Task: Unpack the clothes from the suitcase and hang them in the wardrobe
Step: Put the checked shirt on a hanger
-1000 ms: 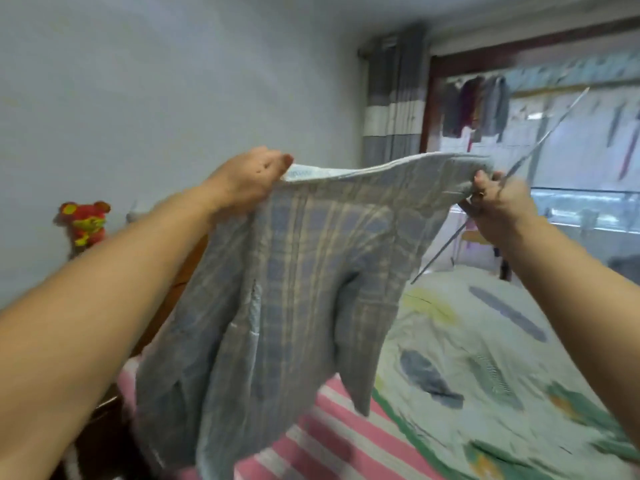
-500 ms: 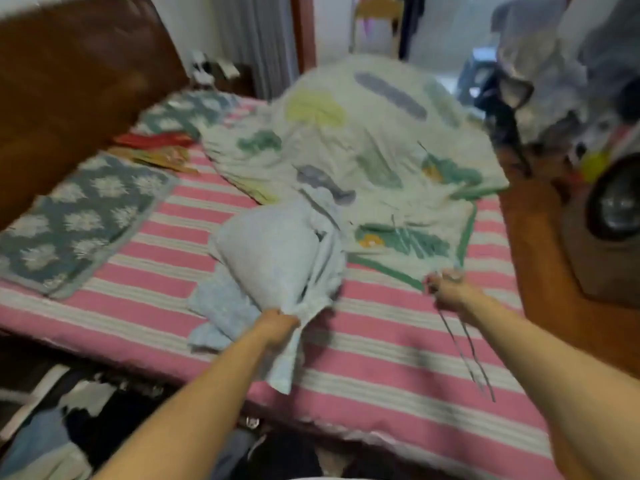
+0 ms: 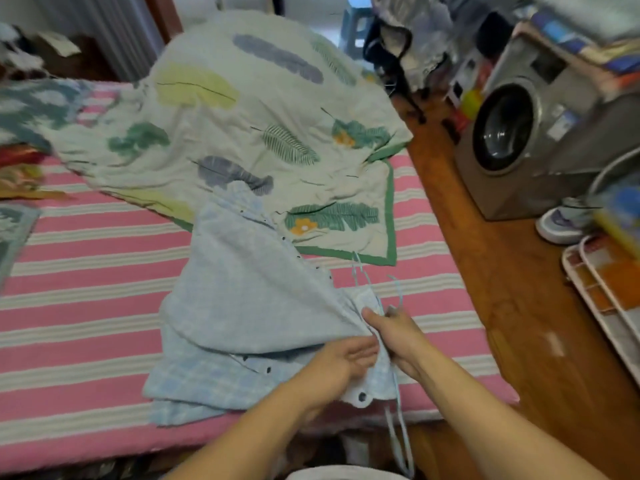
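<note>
Currently: pink-striped bed (image 3: 86, 306), leaf quilt (image 3: 242, 133), washing machine (image 3: 519, 126) right. Blue plaid shirt (image 3: 242, 306) lies on bed; left hand (image 3: 346, 358) pinches its edge, right hand (image 3: 394, 334) grips wire hanger (image 3: 398, 427) beside it.

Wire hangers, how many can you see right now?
1: a light blue wire hanger gripped by the right hand at the checked shirt near the bed's edge. Others may be hidden under the fabric.

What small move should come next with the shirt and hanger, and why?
Probably slide the hanger into the shirt. The shirt lies on the bed, the right hand grips the hanger at its edge, and the left hand holds the fabric there.
</note>
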`<state>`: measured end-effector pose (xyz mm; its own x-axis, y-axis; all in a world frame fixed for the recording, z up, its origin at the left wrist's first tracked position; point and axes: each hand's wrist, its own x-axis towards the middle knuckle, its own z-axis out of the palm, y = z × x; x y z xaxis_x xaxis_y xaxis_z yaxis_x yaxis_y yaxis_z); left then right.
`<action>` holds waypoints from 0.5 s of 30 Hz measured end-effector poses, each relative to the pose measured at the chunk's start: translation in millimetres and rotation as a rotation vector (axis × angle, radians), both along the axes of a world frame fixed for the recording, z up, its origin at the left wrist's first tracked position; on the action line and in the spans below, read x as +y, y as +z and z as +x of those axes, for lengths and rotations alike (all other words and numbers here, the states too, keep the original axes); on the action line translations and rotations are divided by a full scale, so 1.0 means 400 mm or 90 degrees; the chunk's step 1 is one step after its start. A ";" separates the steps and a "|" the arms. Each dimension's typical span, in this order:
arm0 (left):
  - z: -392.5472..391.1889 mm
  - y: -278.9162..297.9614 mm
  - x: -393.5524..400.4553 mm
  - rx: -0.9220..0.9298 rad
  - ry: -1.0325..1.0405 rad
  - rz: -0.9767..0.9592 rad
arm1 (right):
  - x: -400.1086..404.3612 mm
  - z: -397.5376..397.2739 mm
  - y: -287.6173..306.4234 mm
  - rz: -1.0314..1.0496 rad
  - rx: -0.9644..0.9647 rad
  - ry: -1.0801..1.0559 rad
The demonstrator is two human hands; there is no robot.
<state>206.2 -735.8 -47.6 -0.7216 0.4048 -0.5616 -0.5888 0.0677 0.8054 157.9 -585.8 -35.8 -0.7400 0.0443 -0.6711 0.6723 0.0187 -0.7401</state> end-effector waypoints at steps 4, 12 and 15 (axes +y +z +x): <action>-0.185 0.089 -0.123 0.373 0.032 -0.392 | 0.029 -0.047 0.167 0.042 0.224 0.110; -0.514 0.397 -0.036 0.662 -0.484 -0.345 | 0.113 -0.144 0.702 0.212 0.447 0.268; -0.480 0.402 0.046 0.623 -0.567 -0.337 | 0.164 -0.129 0.795 0.341 0.444 0.295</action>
